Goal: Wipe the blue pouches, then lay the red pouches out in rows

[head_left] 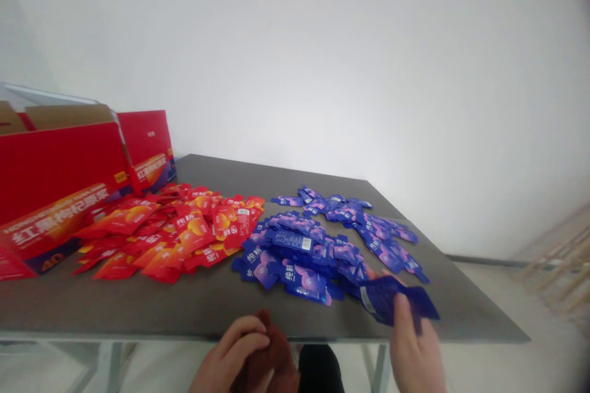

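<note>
My right hand grips a dark blue sachet above the table's front right edge; whether there is more than one in it I cannot tell. A reddish-brown cloth is held in my left hand, its fingers curled round it at the front edge. Between and beyond my hands lies a heap of blue sachets with purple fruit prints. More blue sachets are spread behind it and to its right. On the left, a pile of red sachets with orange prints rests on the table.
A large red carton, open at the top, stands at the left, with another red carton behind it. The grey table backs onto a white wall. Slatted wood stands to the right, past the table.
</note>
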`<state>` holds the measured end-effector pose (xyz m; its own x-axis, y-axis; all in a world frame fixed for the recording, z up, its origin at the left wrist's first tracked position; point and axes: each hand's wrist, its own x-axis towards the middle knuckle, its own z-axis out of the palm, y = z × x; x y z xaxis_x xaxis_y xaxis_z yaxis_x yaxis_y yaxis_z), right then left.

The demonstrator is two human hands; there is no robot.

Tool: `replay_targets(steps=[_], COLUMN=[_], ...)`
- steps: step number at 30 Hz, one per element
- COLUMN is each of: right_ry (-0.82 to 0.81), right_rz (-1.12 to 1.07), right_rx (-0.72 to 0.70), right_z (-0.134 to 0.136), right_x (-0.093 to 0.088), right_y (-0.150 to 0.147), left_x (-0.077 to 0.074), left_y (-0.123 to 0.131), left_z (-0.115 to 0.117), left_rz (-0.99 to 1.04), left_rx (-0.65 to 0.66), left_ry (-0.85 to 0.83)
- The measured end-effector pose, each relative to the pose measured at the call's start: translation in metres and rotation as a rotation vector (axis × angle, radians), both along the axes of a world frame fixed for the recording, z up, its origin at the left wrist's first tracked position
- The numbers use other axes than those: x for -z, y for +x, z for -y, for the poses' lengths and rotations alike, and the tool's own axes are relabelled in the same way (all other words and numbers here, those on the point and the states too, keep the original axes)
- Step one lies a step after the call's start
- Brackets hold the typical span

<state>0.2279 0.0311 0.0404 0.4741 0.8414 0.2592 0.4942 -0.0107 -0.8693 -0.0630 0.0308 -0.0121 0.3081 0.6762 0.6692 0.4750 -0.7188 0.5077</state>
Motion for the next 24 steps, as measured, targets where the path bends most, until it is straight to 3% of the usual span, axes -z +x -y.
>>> replay_targets(steps=[4,6,8,12,15,24], right_ry=[0.385,0.329,0.207,0.078,0.029,0.037], right_rz=[0.532,0.810,0.946,0.974,0.954,0.814], right_rx=[-0.287,-0.405,-0.510,-0.670,-0.695,-0.642], right_z=[-0.064,-0.093,-0.114,-0.126,-0.121,-0.103], right_x=[-0.011,-0.009,-0.001,0.025,0.038,0.034], right_y=[-0.015,-0.021,-0.028,-0.031,-0.024,-0.011], left_x=[-0.007,-0.005,0.000,0.009,0.009,0.008], left_y=[-0.017,-0.021,-0.024,-0.027,-0.027,-0.027], left_z=[-0.020,-0.032,-0.040,-0.047,-0.047,-0.047], left_rz=[0.010,0.007,0.008,0.043,0.056,0.047], left_rx=[-0.204,-0.250,-0.279,-0.305,-0.279,-0.297], left_ry=[0.014,-0.002,-0.033,-0.096,-0.123,-0.130])
